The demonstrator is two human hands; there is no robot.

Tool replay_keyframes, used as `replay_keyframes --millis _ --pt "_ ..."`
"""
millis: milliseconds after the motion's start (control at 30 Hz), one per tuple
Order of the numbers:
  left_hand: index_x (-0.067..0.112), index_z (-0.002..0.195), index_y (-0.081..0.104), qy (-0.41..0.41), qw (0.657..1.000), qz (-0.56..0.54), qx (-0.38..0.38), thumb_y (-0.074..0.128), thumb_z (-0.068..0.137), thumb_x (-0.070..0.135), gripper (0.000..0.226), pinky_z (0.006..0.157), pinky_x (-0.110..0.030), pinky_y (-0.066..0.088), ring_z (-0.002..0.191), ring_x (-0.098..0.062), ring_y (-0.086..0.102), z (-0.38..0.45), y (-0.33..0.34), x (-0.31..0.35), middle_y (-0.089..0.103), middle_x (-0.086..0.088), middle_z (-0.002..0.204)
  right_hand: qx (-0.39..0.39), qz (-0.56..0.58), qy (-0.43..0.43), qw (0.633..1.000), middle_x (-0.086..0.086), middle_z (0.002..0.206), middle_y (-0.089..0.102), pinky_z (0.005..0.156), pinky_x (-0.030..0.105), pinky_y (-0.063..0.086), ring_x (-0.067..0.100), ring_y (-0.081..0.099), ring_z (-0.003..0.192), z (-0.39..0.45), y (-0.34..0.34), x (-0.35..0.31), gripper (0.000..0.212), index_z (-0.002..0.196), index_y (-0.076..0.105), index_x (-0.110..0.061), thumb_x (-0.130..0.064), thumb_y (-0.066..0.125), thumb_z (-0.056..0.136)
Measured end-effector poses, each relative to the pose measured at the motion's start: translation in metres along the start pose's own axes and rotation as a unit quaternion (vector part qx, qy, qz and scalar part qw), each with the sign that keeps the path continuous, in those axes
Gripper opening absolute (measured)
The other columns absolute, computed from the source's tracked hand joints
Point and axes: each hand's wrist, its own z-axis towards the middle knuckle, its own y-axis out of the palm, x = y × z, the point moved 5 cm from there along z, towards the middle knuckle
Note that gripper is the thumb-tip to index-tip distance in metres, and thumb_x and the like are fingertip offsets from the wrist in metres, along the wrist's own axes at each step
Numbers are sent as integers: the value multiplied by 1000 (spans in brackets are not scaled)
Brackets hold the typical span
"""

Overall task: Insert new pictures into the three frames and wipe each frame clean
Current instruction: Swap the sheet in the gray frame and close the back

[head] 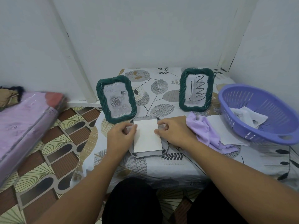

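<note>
A third frame (149,153) lies face down on the low table, its grey back rim showing round a white picture sheet (147,136) laid in it. My left hand (120,135) pinches the sheet's left edge. My right hand (174,131) pinches its right edge, fingers curled. Two dark green rope-edged frames stand behind: the left frame (116,98) holds a rose picture, the right frame (196,89) a picture with black scribble on the glass. A lilac cloth (205,130) lies crumpled just right of my right hand.
A purple plastic basket (265,113) with loose pictures (250,117) sits at the table's right. White paper sheets (221,130) lie under the cloth. The leaf-print tablecloth (155,88) covers the table. A plastic-wrapped pink mattress (24,120) lies on the floor at left. White walls stand close behind.
</note>
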Motion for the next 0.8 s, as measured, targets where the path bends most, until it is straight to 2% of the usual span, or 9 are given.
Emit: replay_keyframes --millis 100,167,267,333,500,800 --pt "24 94 77 -31 999 19 33 69 92 36 15 64 -27 42 69 -9 56 0 -3 -6 60 6 70 87 25 12 996 -14 80 68 77 33 55 11 65 81 1 -13 5 24 105 71 -28 -45 66 90" --pt "22 101 78 -57 997 32 35 67 92 36 19 68 -24 43 71 -6 58 1 -4 -10 63 8 73 107 1 34 994 -8 94 70 79 35 53 17 64 92 1 -23 9 19 103 67 -27 -39 60 91" --pt "21 104 79 -77 996 28 20 68 91 35 22 73 -27 49 74 -6 62 1 -1 -12 67 9 75 71 -78 71 992 5 124 58 86 36 48 26 56 112 1 -30 19 36 121 57 -24 -39 59 89" --pt "21 100 80 -76 997 34 9 70 90 33 19 72 -25 48 75 -6 63 1 0 -11 69 11 76 49 -131 87 986 12 131 50 89 39 45 32 51 121 0 -30 24 49 130 50 -19 -44 62 89" --pt "20 98 81 -79 996 51 7 71 91 31 17 72 -21 43 76 -6 63 1 0 -9 70 10 78 24 -210 96 973 21 136 45 96 44 43 40 47 125 -4 -27 23 60 135 42 -12 -51 59 93" --pt "19 99 81 -80 996 50 4 70 91 30 17 74 -24 46 78 -9 64 1 0 -8 71 7 80 -3 -200 114 973 24 140 41 100 43 41 42 44 128 -1 -28 25 63 139 36 -10 -47 62 94"
